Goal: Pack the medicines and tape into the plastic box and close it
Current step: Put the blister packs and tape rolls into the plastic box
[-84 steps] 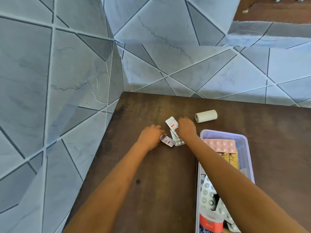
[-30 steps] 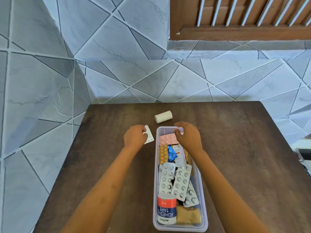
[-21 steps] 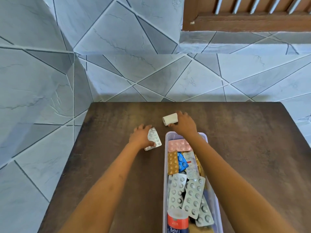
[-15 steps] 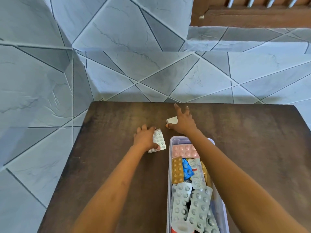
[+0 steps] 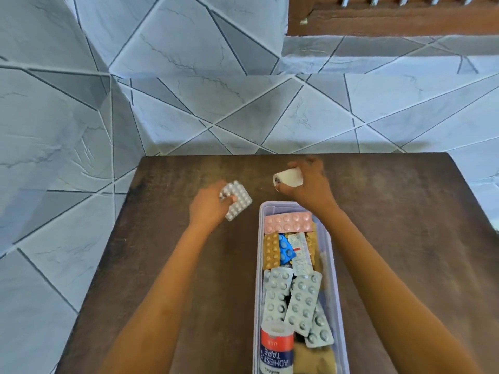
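Just above the box (image 5: 260,255) at frame centre, the right hand (image 5: 310,188) grips the tape roll (image 5: 287,178), its long axis crosswise; the left hand (image 5: 209,209) pinches a pill strip (image 5: 239,200) left of the rim.

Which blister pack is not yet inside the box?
The silver blister pack held in the left hand; every other pack lies inside the plastic box.

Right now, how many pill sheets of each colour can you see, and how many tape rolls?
Silver pill sheets: 4 (one in the left hand, three in the box)
Pink pill sheets: 1
Gold pill sheets: 1
Blue pill sheets: 1
Tape rolls: 2 (white roll in the right hand, adhesive tape in the box)
Total: 9
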The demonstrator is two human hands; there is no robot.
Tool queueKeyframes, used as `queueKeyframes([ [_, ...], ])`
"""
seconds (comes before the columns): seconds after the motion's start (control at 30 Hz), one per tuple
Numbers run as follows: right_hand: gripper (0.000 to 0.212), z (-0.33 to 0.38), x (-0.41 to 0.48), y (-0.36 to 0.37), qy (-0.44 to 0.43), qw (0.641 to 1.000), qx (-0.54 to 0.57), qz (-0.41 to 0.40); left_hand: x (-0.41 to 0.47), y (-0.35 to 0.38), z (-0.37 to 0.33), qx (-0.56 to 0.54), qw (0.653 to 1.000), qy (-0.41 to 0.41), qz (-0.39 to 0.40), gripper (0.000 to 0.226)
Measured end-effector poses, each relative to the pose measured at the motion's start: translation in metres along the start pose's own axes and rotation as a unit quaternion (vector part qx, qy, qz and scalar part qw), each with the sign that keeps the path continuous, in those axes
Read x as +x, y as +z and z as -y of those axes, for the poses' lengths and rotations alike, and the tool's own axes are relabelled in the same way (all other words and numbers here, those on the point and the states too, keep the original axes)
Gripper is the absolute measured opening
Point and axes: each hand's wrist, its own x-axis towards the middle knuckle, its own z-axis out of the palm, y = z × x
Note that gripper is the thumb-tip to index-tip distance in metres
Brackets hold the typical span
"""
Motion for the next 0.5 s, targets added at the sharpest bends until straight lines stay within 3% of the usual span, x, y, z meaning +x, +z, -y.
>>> queueKeyframes([
  [0.1, 0.063, -0.01, -0.051, -0.03, 0.036, 0.998, 0.05, -0.026, -0.049, -0.025, -0.027, -0.05, 0.996, 0.08, 0.007, 0.016],
  [0.2, 0.062, -0.027, -0.095, -0.043, 0.051, 0.995, 0.082, 0.023, -0.092, -0.02, -0.052, -0.062, 0.975, 0.132, 0.17, 0.017],
  [0.3, 0.063, -0.039, -0.13, -0.041, 0.028, 0.996, 0.072, 0.047, -0.112, 0.015, -0.061, 0.081, 0.947, 0.164, 0.264, 0.031],
  [0.5, 0.072, -0.054, -0.166, -0.041, -0.055, 0.995, 0.005, 0.086, -0.124, 0.058, -0.06, 0.311, 0.898, 0.171, 0.259, 0.051],
])
